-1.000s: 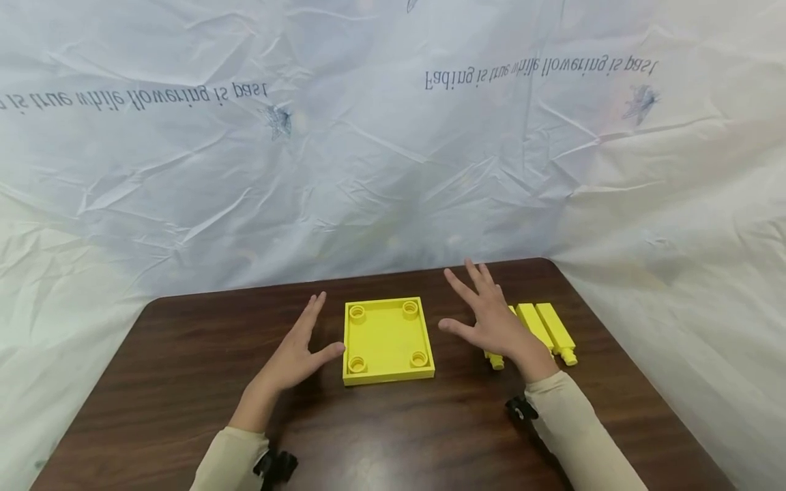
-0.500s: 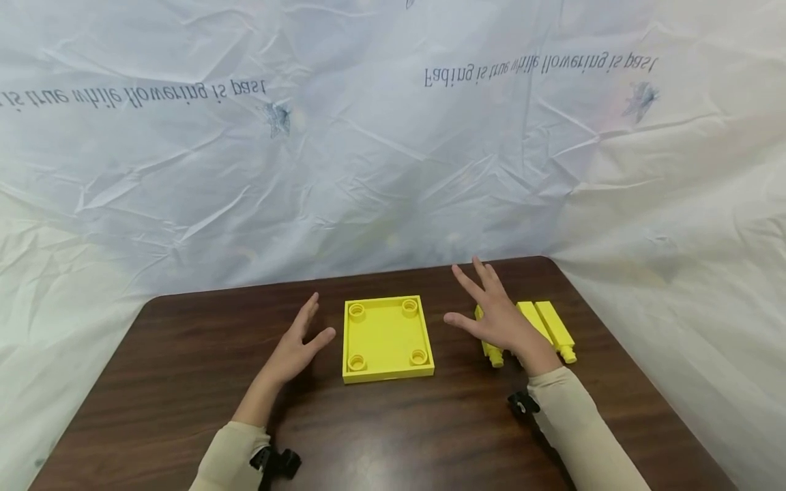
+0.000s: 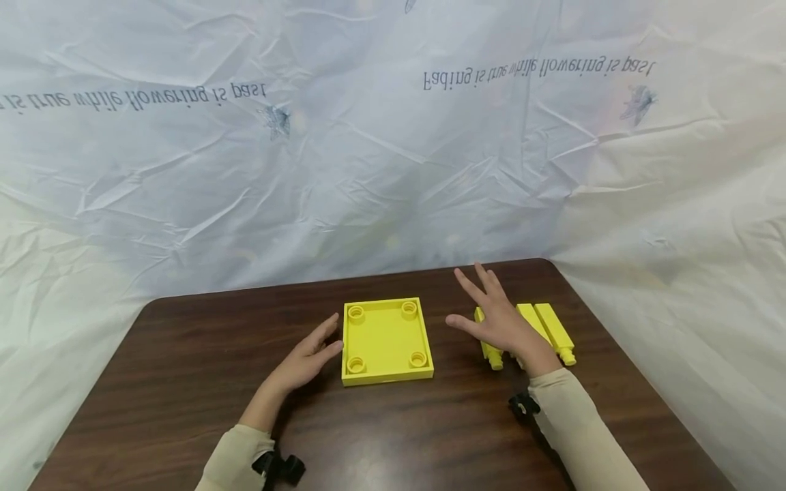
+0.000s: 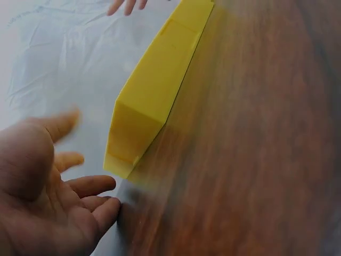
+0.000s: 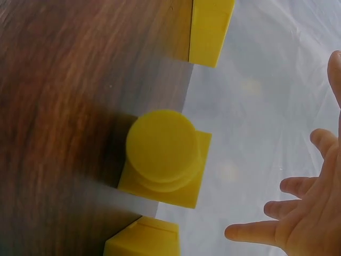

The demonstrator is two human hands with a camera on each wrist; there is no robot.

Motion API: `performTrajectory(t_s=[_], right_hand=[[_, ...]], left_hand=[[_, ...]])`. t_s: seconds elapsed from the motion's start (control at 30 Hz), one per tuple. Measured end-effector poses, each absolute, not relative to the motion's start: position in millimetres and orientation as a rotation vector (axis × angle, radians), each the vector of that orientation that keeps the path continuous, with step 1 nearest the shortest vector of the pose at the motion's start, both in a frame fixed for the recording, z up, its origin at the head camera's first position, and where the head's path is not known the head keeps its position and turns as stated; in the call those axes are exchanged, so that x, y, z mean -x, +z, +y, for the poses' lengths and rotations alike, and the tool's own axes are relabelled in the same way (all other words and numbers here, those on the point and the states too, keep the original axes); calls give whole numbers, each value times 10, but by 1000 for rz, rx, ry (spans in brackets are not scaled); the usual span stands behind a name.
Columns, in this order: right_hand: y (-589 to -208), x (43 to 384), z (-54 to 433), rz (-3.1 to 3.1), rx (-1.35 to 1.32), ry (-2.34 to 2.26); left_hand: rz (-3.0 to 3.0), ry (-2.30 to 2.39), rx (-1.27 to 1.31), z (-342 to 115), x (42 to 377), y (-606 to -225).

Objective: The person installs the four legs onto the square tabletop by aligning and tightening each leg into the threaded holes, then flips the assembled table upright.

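Note:
A square yellow tray-like panel (image 3: 385, 339) lies flat on the table, a round socket in each corner. Just left of it my left hand (image 3: 303, 359) hovers with fingers fairly straight; the left wrist view shows the hand (image 4: 58, 197) apart from the panel's side (image 4: 154, 80). My right hand (image 3: 496, 320) is spread above several yellow square legs (image 3: 555, 331) with round knobbed ends, partly covering them. From the right wrist, one leg's knob (image 5: 162, 146) faces the camera, and the spread right hand (image 5: 306, 208) holds nothing.
The dark wooden table (image 3: 184, 368) has rounded far corners. Behind and at both sides hangs a wrinkled white cloth (image 3: 393, 157) with mirrored lettering. Black straps (image 3: 278, 468) circle both wrists.
My left hand drew slightly away from the panel, then came back toward its left edge with the fingers lower and closer together. The right hand shifted slightly right; panel and legs stayed put.

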State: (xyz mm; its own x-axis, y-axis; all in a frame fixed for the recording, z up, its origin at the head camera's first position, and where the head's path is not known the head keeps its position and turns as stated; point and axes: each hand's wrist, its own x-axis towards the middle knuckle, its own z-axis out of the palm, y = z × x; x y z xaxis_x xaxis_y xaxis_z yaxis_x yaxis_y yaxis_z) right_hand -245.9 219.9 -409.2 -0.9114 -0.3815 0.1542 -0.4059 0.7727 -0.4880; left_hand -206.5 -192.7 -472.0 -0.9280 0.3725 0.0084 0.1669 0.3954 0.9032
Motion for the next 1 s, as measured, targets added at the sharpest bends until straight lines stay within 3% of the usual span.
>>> performTrajectory(t_s=[0.33,1.0], right_hand=[[-4097,2457,2243,-2911,-635,839],[-4154,2451,2211,-2991,-622,833]], left_hand=[[2582,1249,-540,-1864,2073,-4709],[2509,1274,-524,-1902,2074,-4763]])
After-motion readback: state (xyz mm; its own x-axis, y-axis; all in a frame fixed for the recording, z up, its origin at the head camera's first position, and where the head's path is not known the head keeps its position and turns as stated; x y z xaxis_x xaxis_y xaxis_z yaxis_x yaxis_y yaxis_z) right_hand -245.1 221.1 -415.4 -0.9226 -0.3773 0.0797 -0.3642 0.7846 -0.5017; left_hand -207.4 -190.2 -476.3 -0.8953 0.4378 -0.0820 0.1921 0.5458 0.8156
